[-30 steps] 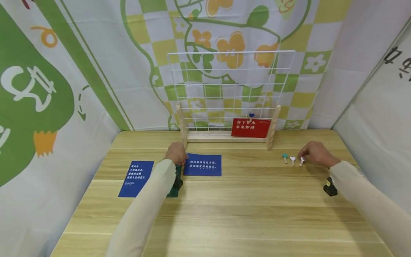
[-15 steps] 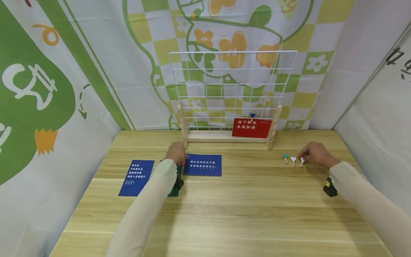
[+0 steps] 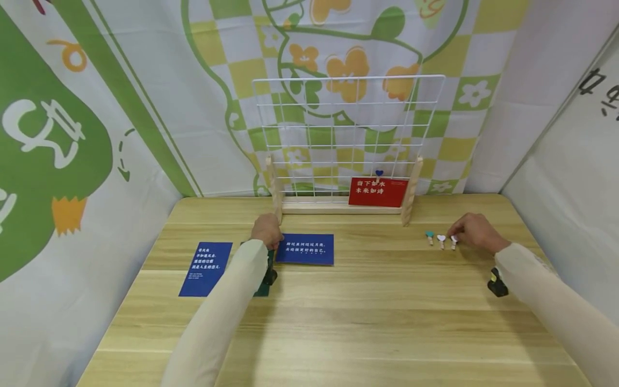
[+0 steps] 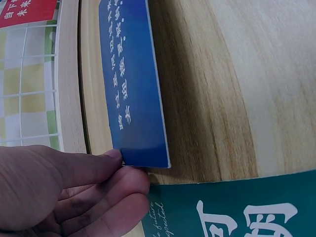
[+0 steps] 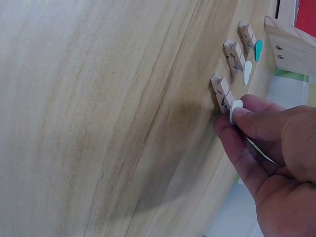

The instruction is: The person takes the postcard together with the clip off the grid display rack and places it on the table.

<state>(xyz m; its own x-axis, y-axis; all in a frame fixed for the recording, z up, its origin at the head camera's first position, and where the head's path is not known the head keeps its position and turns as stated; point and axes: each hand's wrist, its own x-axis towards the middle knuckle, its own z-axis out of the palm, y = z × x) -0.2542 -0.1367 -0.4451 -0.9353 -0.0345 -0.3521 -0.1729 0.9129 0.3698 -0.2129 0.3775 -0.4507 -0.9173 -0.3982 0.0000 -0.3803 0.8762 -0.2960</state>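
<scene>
My left hand (image 3: 267,231) pinches the corner of a blue card (image 3: 306,249) with white writing, between thumb and fingers. In the left wrist view the card (image 4: 133,84) stands slightly off the table and casts a shadow. Beneath that hand lies a green card (image 4: 237,207), partly hidden by the arm in the head view. On the right, my right hand (image 3: 476,232) pinches the white heart end of a small wooden clothespin (image 5: 223,94). Beside it lie another white-heart clothespin (image 3: 441,241) and a teal-heart clothespin (image 3: 430,237).
A white wire grid (image 3: 345,127) in a wooden stand (image 3: 338,210) rises at the back of the table. A blue-heart clothespin (image 3: 379,173) holds a red card (image 3: 377,192) on its lower right. Another blue card (image 3: 205,269) lies at the left.
The blue card under my left fingers has lifted and tilted slightly. Both hands stay nearly where they were, with the right thumb and fingers still at the white-heart clothespin.
</scene>
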